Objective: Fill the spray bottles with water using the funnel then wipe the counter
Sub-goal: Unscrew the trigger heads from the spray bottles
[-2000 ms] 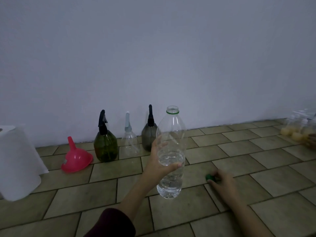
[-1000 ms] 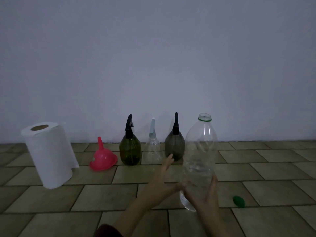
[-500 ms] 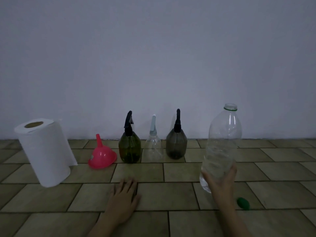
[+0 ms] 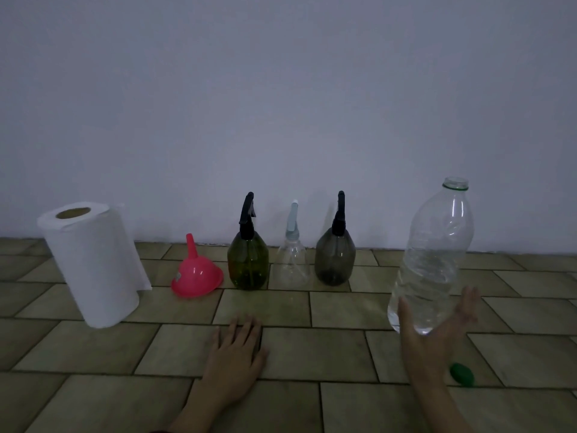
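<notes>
right hand (image 4: 432, 335) at lower right holds the clear plastic water bottle (image 4: 435, 260), uncapped, apparently off the tiled table (image 4: 312, 354). left hand (image 4: 235, 354) lies flat, fingers straight, at lower centre.

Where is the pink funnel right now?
In the head view the pink funnel sits upside down, spout up, on the tiled counter left of centre, between the paper towel roll and the green spray bottle.

Left hand (image 4: 236, 351) flat, palm down, fingers straight and together, forearm running in from bottom edge. Right hand (image 4: 434, 335) raised, thumb and fingers spread around water bottle (image 4: 432, 260), held upright, forearm angled in from bottom right.
</notes>
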